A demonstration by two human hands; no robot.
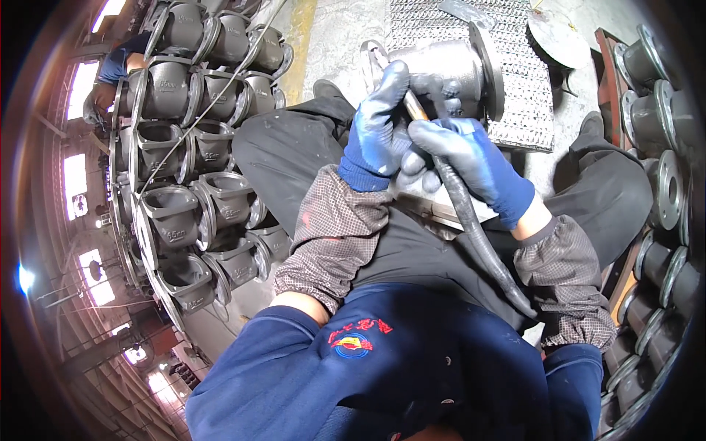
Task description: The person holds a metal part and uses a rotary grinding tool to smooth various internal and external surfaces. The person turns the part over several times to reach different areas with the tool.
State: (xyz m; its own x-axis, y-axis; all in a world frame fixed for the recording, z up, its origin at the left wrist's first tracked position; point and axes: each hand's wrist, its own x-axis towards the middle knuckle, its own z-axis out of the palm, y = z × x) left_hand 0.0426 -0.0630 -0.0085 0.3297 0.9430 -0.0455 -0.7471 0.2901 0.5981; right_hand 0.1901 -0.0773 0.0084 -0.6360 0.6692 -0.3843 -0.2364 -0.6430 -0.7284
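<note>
A seated person is working a hose-fed hand grinder [419, 110] against a grey cast-iron valve body [448, 73] resting at the knees. The left hand [379, 125], in a blue glove, is clenching the tool near its tip; the right hand [471, 158] is gripping the black hose [478, 235]. Judging by this, grinding is underway, calling next for steady pressure. The casting is looking rough, matte, flanged. Stacked valve bodies [198, 176] are flanking the person.

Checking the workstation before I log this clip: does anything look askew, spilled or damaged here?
Nothing stands out. Both gloved hands, left hand and right hand, grip a hand tool with a black hose against a grey flanged valve body. The stacked valve castings at the person's left sit in orderly rows.
</note>
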